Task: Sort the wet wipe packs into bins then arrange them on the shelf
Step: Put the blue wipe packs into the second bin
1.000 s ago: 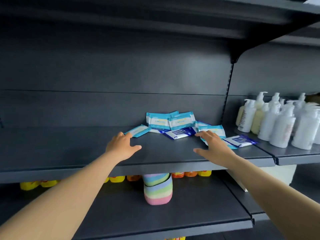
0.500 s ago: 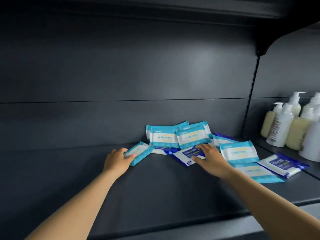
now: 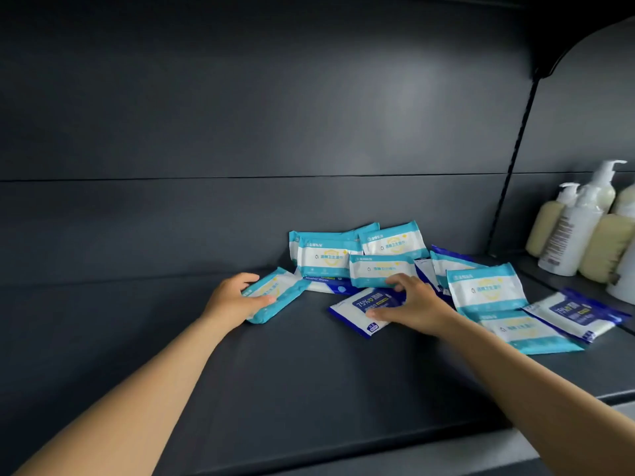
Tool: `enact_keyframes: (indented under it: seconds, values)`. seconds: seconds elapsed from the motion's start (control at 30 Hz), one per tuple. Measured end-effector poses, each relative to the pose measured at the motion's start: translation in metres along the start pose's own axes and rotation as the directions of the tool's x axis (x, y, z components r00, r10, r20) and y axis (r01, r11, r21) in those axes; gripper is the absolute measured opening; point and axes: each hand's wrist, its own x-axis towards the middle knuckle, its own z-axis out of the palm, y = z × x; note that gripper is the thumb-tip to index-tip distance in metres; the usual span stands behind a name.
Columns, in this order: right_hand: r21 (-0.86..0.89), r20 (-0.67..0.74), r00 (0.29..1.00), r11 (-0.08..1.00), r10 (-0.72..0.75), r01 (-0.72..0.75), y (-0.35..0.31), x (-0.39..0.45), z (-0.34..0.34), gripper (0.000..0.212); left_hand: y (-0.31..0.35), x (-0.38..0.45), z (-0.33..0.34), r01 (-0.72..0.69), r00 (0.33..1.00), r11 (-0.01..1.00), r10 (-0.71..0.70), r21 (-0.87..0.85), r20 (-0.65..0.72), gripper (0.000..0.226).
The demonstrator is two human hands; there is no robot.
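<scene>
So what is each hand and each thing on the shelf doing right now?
left hand: gripping the light blue pack at the left end of the pile
light blue pack: tilted, held
right hand: fingers curled on the dark blue pack
dark blue pack: flat on the shelf, label up
pile of packs: loose, overlapping, some leaning on the back wall
pump bottles: upright, on the right
shelf: dark grey, holding the packs

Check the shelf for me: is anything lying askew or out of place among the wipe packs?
Yes. The wet wipe packs sit in a loose overlapping heap on the shelf, teal and dark blue mixed, at odd angles. One teal pack lies tilted apart, gripped by the left hand; the right hand holds a skewed blue pack.
</scene>
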Motion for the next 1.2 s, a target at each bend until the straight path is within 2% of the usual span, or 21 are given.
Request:
enact_keyframes:
  seconds: [0.07, 0.17, 0.23, 0.37, 0.53, 0.6, 0.67, 0.77, 0.83, 1.0, 1.1, 1.2]
  values:
    - [-0.001, 0.055, 0.997, 0.998, 0.060, -0.060, -0.008, 0.000, -0.005, 0.079, 0.005, -0.002, -0.007, 0.052, 0.996, 0.998, -0.055, 0.046, 0.070, 0.056]
    - [-0.016, 0.164, 0.985, 0.998, 0.056, -0.054, -0.023, -0.013, -0.009, 0.066, 0.014, -0.013, -0.018, 0.141, 0.971, 0.980, -0.164, 0.137, 0.175, 0.049]
    - [-0.017, 0.189, 0.982, 1.000, 0.013, -0.010, -0.030, -0.028, -0.005, 0.053, 0.017, -0.028, -0.023, 0.174, 0.960, 0.970, -0.206, 0.169, 0.192, 0.051]
    - [0.028, 0.215, 0.974, 0.997, -0.075, 0.070, -0.037, -0.061, 0.008, 0.051, 0.014, -0.071, -0.034, 0.216, 0.957, 0.960, -0.245, 0.179, 0.158, 0.053]
    - [-0.005, 0.163, 0.985, 0.999, -0.052, 0.054, -0.040, -0.106, 0.016, 0.064, 0.012, -0.141, -0.054, 0.264, 0.960, 0.961, -0.270, 0.086, 0.072, 0.058]
    - [0.027, 0.191, 0.981, 1.000, -0.015, 0.010, -0.046, -0.123, 0.013, 0.066, 0.010, -0.170, -0.061, 0.259, 0.965, 0.965, -0.260, 0.045, 0.029, 0.045]
    - [-0.031, 0.252, 0.967, 0.999, 0.022, -0.015, -0.054, -0.137, 0.005, 0.065, 0.009, -0.201, -0.069, 0.239, 0.971, 0.971, -0.239, 0.003, -0.022, 0.032]
    - [-0.173, 0.284, 0.951, 0.982, 0.123, -0.075, -0.068, -0.153, -0.006, 0.068, 0.006, -0.242, -0.084, 0.204, 0.976, 0.977, -0.208, -0.059, -0.072, 0.030]
    - [-0.213, 0.297, 0.943, 0.973, 0.153, -0.091, -0.073, -0.161, -0.010, 0.060, -0.001, -0.267, -0.091, 0.218, 0.973, 0.970, -0.224, -0.106, -0.048, 0.032]
    - [-0.050, 0.289, 0.953, 0.995, 0.093, -0.082, -0.081, -0.188, -0.007, 0.034, -0.037, -0.316, -0.105, 0.292, 0.956, 0.923, -0.278, -0.251, 0.091, 0.037]
    - [0.015, 0.263, 0.965, 1.000, 0.012, -0.017, -0.084, -0.212, 0.007, 0.029, -0.069, -0.337, -0.112, 0.362, 0.932, 0.868, -0.332, -0.339, 0.145, 0.041]
    - [0.147, 0.259, 0.966, 0.989, -0.016, -0.023, -0.089, -0.235, 0.031, 0.028, -0.105, -0.351, -0.119, 0.435, 0.900, 0.844, -0.414, -0.314, 0.136, 0.038]
